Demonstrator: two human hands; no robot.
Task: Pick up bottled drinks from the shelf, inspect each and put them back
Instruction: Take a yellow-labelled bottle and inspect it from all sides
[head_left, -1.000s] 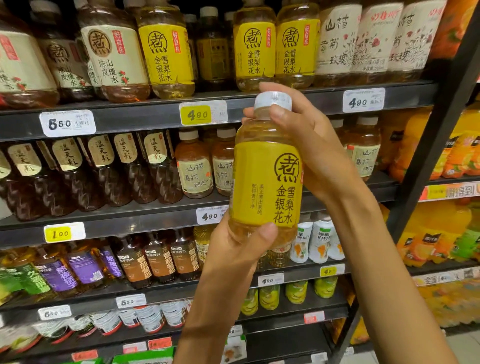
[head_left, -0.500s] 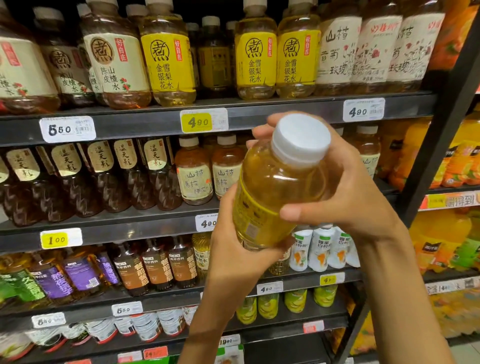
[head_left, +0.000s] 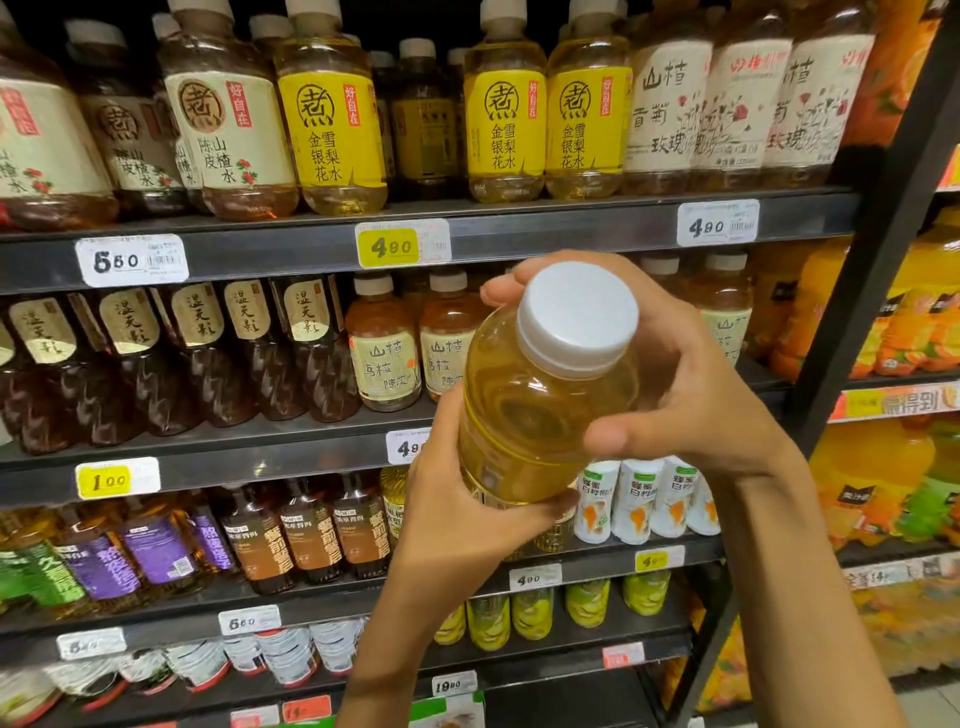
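The clear plastic bottle of yellow drink with a white screw cap (head_left: 540, 400) tilts toward the camera below the yellow 4.90 price tag (head_left: 389, 247). The left hand (head_left: 457, 514) cups its base; the right hand (head_left: 691, 395) wraps its shoulder. Full, probably heavy and slick: best held around the body.

Bottle (head_left: 540, 415) is in front of the shelf (head_left: 571, 223), cap (head_left: 577, 317) tilted toward me. My left hand (head_left: 457, 514) is under its base, my right hand (head_left: 691, 384) around its right side.

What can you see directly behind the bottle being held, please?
Behind the bottle, the shelf shows brown bottles and white cartons beside it. The bottle and both hands cover what stands directly behind.
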